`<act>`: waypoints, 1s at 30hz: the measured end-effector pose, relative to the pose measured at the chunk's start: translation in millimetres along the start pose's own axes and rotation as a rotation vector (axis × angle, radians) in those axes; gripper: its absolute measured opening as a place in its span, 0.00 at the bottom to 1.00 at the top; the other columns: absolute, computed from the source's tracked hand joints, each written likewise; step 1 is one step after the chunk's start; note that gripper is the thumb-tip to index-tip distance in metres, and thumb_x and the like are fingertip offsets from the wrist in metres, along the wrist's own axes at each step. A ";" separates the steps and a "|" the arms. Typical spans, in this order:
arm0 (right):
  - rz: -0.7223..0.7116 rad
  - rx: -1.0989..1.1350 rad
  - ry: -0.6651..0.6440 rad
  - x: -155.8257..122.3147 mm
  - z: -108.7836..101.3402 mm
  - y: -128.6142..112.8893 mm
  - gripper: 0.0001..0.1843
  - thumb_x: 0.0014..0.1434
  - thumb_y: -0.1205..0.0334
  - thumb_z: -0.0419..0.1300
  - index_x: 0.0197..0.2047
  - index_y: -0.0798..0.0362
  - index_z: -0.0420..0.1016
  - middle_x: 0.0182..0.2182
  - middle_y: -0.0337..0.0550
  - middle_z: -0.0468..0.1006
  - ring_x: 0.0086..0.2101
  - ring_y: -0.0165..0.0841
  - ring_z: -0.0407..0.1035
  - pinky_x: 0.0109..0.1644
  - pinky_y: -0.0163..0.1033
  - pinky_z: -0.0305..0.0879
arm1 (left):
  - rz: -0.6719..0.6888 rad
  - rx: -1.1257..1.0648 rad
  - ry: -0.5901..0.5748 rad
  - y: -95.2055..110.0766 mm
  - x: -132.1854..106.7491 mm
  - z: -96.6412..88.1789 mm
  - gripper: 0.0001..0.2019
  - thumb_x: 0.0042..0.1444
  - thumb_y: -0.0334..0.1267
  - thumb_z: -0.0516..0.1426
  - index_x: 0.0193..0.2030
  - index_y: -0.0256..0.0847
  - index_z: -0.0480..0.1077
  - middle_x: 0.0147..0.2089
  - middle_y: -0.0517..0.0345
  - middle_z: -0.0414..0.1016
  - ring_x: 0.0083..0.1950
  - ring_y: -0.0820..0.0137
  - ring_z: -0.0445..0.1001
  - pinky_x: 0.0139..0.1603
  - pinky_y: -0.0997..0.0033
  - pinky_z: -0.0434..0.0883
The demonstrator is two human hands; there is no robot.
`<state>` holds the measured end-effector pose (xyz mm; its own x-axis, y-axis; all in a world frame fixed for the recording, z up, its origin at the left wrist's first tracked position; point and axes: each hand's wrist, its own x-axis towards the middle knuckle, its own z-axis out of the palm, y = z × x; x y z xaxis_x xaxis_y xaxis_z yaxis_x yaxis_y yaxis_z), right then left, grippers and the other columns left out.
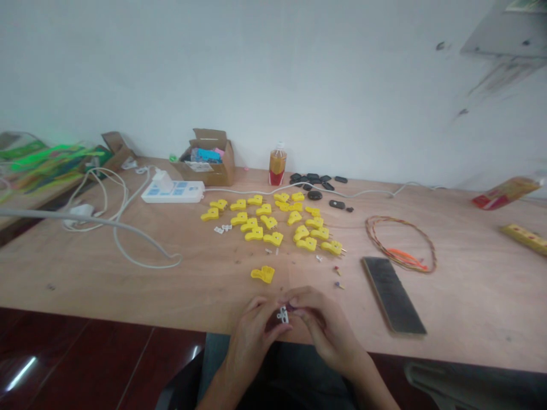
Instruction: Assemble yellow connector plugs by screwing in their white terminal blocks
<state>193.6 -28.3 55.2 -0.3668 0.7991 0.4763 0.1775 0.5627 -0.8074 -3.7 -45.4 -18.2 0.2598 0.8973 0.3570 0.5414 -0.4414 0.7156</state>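
Note:
My left hand [254,341] and my right hand [322,327] meet above the front edge of the plywood table [171,285]. Between their fingertips is a small white plastic part [282,314], with a small dark piece [291,308] pressed against it. Fingers hide much of both. Beyond my hands, a yellow plastic connector housing [262,274] lies apart from several similar yellow housings [273,219] spread in loose rows. Tiny white parts [223,229] and small metal-tipped pieces [338,277] lie near them.
A dark abrasive board [393,295] and a coil of twisted wire [401,245] lie to the right. Several black pieces [311,178] lie at the back, near a bottle [277,164], a cardboard box [209,162] and a white power strip [173,192] with cables.

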 end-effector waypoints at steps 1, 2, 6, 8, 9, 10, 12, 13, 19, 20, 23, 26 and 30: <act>-0.007 -0.005 -0.009 -0.2 -0.2 0.6 0.16 0.74 0.70 0.55 0.59 0.43 0.73 0.47 0.47 0.84 0.50 0.38 0.81 0.53 0.45 0.82 | 0.006 -0.005 0.008 0.1 0.3 0.0 0.24 0.57 0.30 0.72 0.58 0.49 0.76 0.44 0.58 0.85 0.46 0.61 0.83 0.44 0.66 0.84; -0.018 -0.009 0.000 0.0 0.3 1.0 0.16 0.73 0.70 0.56 0.58 0.43 0.74 0.46 0.46 0.84 0.48 0.37 0.81 0.52 0.44 0.82 | 0.010 -0.010 0.011 0.6 0.9 -0.3 0.24 0.56 0.29 0.72 0.58 0.48 0.76 0.44 0.58 0.85 0.45 0.61 0.83 0.44 0.66 0.84; -0.072 -0.023 0.133 4.6 7.2 -0.5 0.15 0.68 0.73 0.64 0.51 0.43 0.75 0.42 0.41 0.81 0.41 0.34 0.81 0.43 0.38 0.81 | -0.004 -0.014 -0.012 3.7 3.8 -3.1 0.24 0.57 0.25 0.71 0.58 0.48 0.76 0.45 0.58 0.84 0.45 0.63 0.83 0.45 0.67 0.83; -0.072 -0.071 0.172 8.1 10.5 -2.2 0.15 0.65 0.74 0.66 0.49 0.43 0.75 0.41 0.40 0.79 0.39 0.33 0.80 0.42 0.37 0.80 | -0.007 -0.007 -0.025 4.7 4.9 -4.3 0.22 0.57 0.26 0.71 0.56 0.46 0.77 0.45 0.57 0.84 0.45 0.62 0.83 0.45 0.65 0.83; -0.067 -0.099 0.178 9.4 11.5 -2.8 0.15 0.65 0.73 0.66 0.49 0.44 0.75 0.41 0.40 0.79 0.40 0.34 0.79 0.42 0.37 0.80 | -0.006 -0.003 -0.027 5.0 5.3 -4.6 0.20 0.57 0.26 0.71 0.54 0.44 0.77 0.44 0.56 0.83 0.44 0.62 0.83 0.45 0.65 0.83; -0.060 -0.120 0.177 10.2 11.9 -3.0 0.14 0.66 0.73 0.66 0.50 0.44 0.75 0.42 0.41 0.79 0.40 0.34 0.79 0.44 0.38 0.81 | -0.006 -0.001 -0.028 5.2 5.6 -4.7 0.18 0.57 0.27 0.71 0.52 0.43 0.78 0.43 0.56 0.83 0.44 0.62 0.83 0.44 0.65 0.83; -0.039 -0.129 0.158 10.0 10.9 -2.1 0.14 0.68 0.71 0.63 0.53 0.44 0.74 0.45 0.44 0.79 0.44 0.36 0.80 0.47 0.41 0.81 | -0.018 -0.003 -0.026 5.6 5.8 -4.7 0.17 0.56 0.28 0.72 0.51 0.43 0.78 0.42 0.56 0.82 0.43 0.62 0.83 0.44 0.65 0.83; -0.026 -0.118 0.144 9.0 9.6 -1.1 0.14 0.70 0.70 0.62 0.55 0.44 0.73 0.47 0.46 0.79 0.46 0.36 0.80 0.49 0.42 0.81 | -0.025 -0.008 -0.022 5.8 5.8 -4.6 0.18 0.55 0.28 0.72 0.51 0.44 0.78 0.42 0.57 0.82 0.43 0.62 0.83 0.43 0.66 0.83; -0.024 -0.100 0.005 -1.4 0.1 2.9 0.22 0.73 0.71 0.53 0.63 0.42 0.73 0.51 0.48 0.84 0.52 0.39 0.80 0.55 0.46 0.81 | -0.022 -0.026 -0.017 8.6 6.7 -6.3 0.27 0.53 0.25 0.73 0.58 0.49 0.76 0.44 0.59 0.84 0.43 0.64 0.83 0.45 0.68 0.83; -0.043 -0.117 -0.001 -2.8 -0.4 2.4 0.23 0.73 0.72 0.53 0.64 0.42 0.74 0.51 0.48 0.84 0.51 0.39 0.81 0.54 0.45 0.81 | -0.016 -0.028 -0.016 9.0 6.8 -6.6 0.28 0.53 0.25 0.73 0.59 0.49 0.76 0.45 0.60 0.84 0.44 0.64 0.83 0.45 0.68 0.83; -0.088 -0.151 0.058 -5.0 0.9 0.3 0.24 0.71 0.75 0.54 0.62 0.42 0.76 0.48 0.47 0.84 0.49 0.38 0.81 0.51 0.42 0.82 | -0.007 -0.018 -0.001 9.1 6.4 -6.5 0.27 0.54 0.25 0.72 0.59 0.49 0.76 0.45 0.59 0.85 0.45 0.64 0.84 0.45 0.68 0.84; -0.077 -0.138 0.152 -4.2 3.4 -0.6 0.22 0.69 0.75 0.59 0.58 0.41 0.78 0.45 0.46 0.83 0.44 0.38 0.81 0.46 0.41 0.82 | -0.025 0.002 0.002 8.3 5.5 -5.6 0.23 0.56 0.27 0.71 0.57 0.49 0.77 0.45 0.59 0.85 0.43 0.64 0.84 0.44 0.67 0.84; -0.039 -0.127 0.235 -3.1 5.5 4.4 0.19 0.66 0.73 0.65 0.54 0.41 0.77 0.44 0.43 0.81 0.43 0.37 0.80 0.45 0.43 0.82 | -0.034 -0.007 -0.004 8.4 5.2 -5.4 0.25 0.54 0.26 0.73 0.57 0.48 0.77 0.45 0.58 0.84 0.43 0.64 0.84 0.45 0.67 0.84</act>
<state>190.5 -29.5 48.3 -0.1560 0.7950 0.5862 0.2856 0.6044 -0.7437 -2.1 -44.5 -7.0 0.2444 0.9117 0.3303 0.5445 -0.4109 0.7313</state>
